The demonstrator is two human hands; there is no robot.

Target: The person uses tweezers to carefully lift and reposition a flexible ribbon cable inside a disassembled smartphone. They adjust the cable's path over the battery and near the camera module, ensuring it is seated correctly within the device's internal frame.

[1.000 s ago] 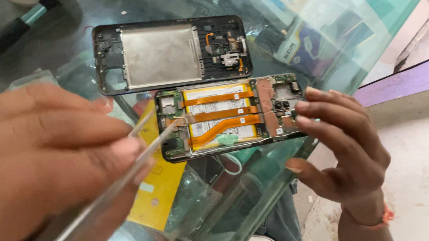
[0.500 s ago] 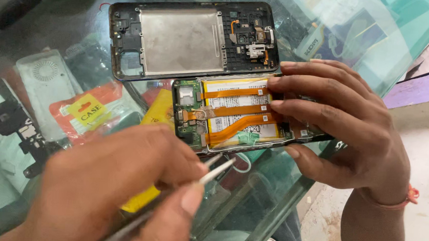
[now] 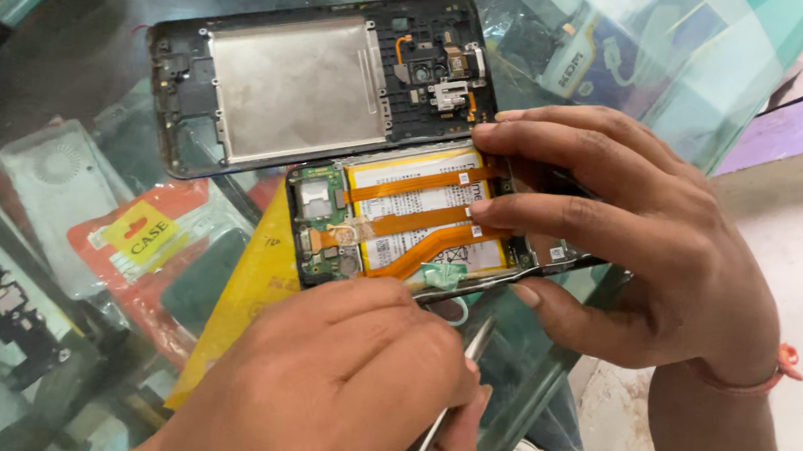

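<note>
An opened phone body point(image 3: 402, 221) with a white battery, orange flex cables and a green board lies on a glass counter point(image 3: 77, 57). My right hand point(image 3: 624, 234) grips its right end, fingers flat across the battery and thumb under the near edge. My left hand point(image 3: 336, 389) sits just in front of the phone, closed around thin metal tweezers point(image 3: 451, 396) whose tip points toward the phone's near edge. A small green tab point(image 3: 442, 274) sticks out at that edge.
A detached dark phone frame point(image 3: 317, 86) with a silver plate lies just behind the phone. Under the glass are packaged phone cases point(image 3: 141, 237), a yellow card point(image 3: 249, 290) and spare parts. The counter's edge runs at right, with bare floor point(image 3: 788, 277) beyond.
My right hand slid further over the phone, covering its right end. My left hand drew back toward me, taking the tweezers off the board to the phone's near edge.
</note>
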